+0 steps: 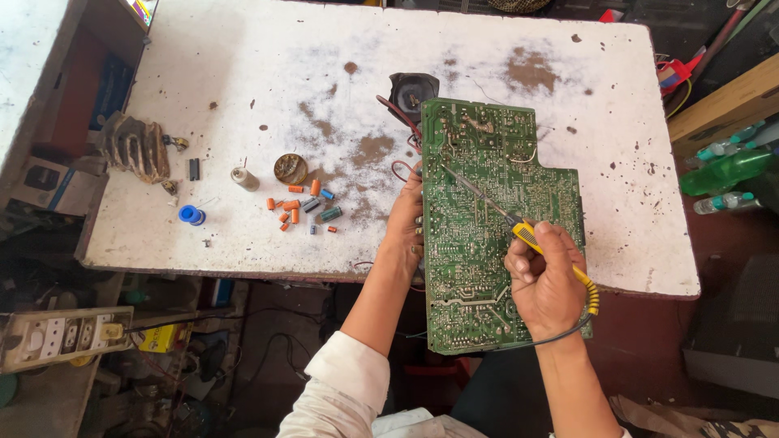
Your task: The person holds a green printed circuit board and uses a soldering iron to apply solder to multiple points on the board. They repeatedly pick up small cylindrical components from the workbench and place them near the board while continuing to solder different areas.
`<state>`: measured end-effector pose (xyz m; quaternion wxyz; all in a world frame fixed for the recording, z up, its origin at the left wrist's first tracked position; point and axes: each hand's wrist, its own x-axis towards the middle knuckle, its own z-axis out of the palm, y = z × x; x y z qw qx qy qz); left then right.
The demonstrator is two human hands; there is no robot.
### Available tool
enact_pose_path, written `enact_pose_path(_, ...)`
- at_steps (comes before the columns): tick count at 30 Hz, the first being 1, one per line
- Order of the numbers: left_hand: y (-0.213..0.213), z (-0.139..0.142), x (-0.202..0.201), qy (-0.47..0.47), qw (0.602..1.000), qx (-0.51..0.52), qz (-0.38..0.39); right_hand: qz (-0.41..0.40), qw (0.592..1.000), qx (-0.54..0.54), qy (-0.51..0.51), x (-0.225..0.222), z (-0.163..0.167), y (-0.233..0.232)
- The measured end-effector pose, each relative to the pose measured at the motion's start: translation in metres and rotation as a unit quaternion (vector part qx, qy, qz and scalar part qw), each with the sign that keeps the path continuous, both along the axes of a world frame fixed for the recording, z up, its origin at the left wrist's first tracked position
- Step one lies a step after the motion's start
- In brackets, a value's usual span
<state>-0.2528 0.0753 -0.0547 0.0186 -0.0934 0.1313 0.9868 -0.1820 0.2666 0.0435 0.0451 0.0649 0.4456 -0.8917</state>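
A cardboard box (49, 182) sits on a low shelf at the left, below the surface's edge; it is brownish-grey with a white face bearing a dark square picture. Near the top left corner a flat thing with a bright, many-coloured printed face (140, 10) pokes in; what it is cannot be told. Under the surface at lower left lies a small yellow packet (158, 338) with dark print. At the right edge, green plastic bottles (726, 172) lie on their sides, each with a pale label band (717, 149). Behind them stands a plain brown carton (726, 101). No screens or signs show.
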Motion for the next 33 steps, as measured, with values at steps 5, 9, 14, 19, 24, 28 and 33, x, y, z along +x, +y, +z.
enact_pose_path(5, -0.0002, 0.0014, -0.0002, -0.007, 1.000, -0.013, -0.007, 0.003, 1.000, 0.012, -0.025, -0.0016, 0.0027, -0.0005)
enact_pose_path(9, -0.0008, 0.0026, -0.0013, -0.014, 1.000, -0.020, -0.008, -0.002, 0.999, 0.016, -0.033, -0.0021, 0.0024, -0.0012)
enact_pose_path(14, -0.0015, 0.0026, -0.0031, -0.046, 0.998, -0.039, -0.012, -0.004, 1.000, 0.021, -0.006, -0.0012, -0.0023, -0.0019)
enact_pose_path(19, -0.0015, 0.0012, -0.0056, -0.035, 0.999, -0.035, -0.012, -0.007, 1.000, 0.018, 0.014, -0.0006, -0.0059, -0.0019)
enact_pose_path(24, -0.0018, 0.0000, -0.0066, -0.036, 0.999, -0.032, -0.010, -0.011, 0.999, 0.023, 0.025, 0.0005, -0.0068, -0.0035)
enact_pose_path(28, -0.0031, -0.0002, -0.0045, -0.030, 0.999, -0.019, -0.013, -0.029, 0.999, 0.009, 0.009, 0.0000, -0.0062, -0.0039)
enact_pose_path(33, -0.0042, 0.0001, -0.0021, -0.004, 1.000, -0.009, -0.019, -0.025, 1.000, 0.007, 0.011, -0.0004, -0.0053, -0.0042)
